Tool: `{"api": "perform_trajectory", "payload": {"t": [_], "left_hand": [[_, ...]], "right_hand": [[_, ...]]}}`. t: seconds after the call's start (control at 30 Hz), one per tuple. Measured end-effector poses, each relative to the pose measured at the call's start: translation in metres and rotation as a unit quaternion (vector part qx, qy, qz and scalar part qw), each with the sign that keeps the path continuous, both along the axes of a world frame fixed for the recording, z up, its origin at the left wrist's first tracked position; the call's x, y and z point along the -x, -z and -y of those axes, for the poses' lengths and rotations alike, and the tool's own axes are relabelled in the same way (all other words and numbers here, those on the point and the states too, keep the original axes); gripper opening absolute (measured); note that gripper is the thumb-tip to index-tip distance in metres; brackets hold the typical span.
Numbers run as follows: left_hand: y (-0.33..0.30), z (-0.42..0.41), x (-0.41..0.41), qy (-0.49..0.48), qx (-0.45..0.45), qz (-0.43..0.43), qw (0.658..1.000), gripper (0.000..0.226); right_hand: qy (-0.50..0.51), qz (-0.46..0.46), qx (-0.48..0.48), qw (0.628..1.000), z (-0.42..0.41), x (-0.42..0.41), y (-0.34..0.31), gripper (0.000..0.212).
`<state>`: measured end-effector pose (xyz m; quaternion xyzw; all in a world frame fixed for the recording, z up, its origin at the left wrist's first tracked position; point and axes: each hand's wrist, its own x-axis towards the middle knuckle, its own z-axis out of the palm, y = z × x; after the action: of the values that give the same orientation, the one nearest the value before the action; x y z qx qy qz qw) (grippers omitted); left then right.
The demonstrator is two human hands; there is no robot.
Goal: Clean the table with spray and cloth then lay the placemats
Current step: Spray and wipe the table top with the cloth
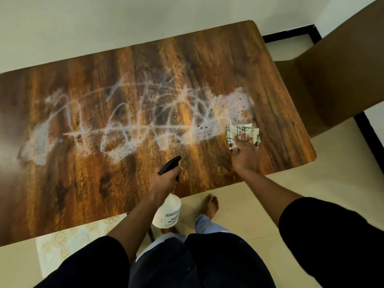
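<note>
Left hand, lower centre, gripping spray bottle by its trigger; right hand, centre right, pressing flat on checked cloth. Probably spraying done, wiping starting; next, sweep leftward through white foam. Wood-grain bench; tiled floor; no placemats identifiable.

The left hand is held low over the near edge, its fingers curled round the neck of a white plastic spray bottle with a black trigger head; the bottle is kept hanging below the fist, nozzle directed away from the body. The left forearm is angled up from a black sleeve. The right hand is laid palm down, fingers spread and nearly straight, pressed on a folded white cloth with a dark green check. The right arm is extended forward from its black sleeve.
</note>
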<state>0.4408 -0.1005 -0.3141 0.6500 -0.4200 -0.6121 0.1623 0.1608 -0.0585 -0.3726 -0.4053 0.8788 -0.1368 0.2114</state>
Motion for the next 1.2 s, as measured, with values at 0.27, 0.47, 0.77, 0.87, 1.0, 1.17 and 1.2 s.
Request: {"api": "perform_trajectory", "payload": {"t": [0.27, 0.47, 0.77, 0.87, 1.0, 1.17, 1.2], "left_hand": [[0.001, 0.015, 0.044, 0.011, 0.001, 0.013, 1.0, 0.015], [-0.005, 0.033, 0.074, 0.051, -0.006, 0.014, 0.999, 0.022], [-0.014, 0.055, 0.092, 0.107, -0.017, -0.003, 0.994, 0.022], [-0.017, 0.065, 0.091, 0.123, -0.027, -0.006, 0.992, 0.02], [-0.014, 0.081, 0.088, 0.138, -0.041, 0.002, 0.99, 0.023], [-0.01, 0.096, 0.084, 0.167, -0.036, 0.004, 0.985, 0.028], [-0.009, 0.098, 0.083, 0.169, -0.037, 0.002, 0.985, 0.027]], "right_hand": [[-0.243, 0.066, 0.052, 0.966, -0.033, -0.042, 0.011, 0.046], [-0.262, 0.025, 0.046, 0.964, -0.024, 0.04, 0.008, 0.05], [0.107, 0.025, 0.027, 0.994, 0.009, 0.051, 0.004, 0.051], [0.089, 0.015, 0.033, 0.995, 0.022, 0.002, -0.005, 0.054], [-0.098, 0.029, 0.029, 0.994, 0.028, -0.057, -0.005, 0.052], [-0.217, 0.052, 0.047, 0.974, 0.023, -0.048, 0.014, 0.051], [-0.213, 0.052, 0.049, 0.975, 0.022, -0.04, 0.017, 0.051]]}}
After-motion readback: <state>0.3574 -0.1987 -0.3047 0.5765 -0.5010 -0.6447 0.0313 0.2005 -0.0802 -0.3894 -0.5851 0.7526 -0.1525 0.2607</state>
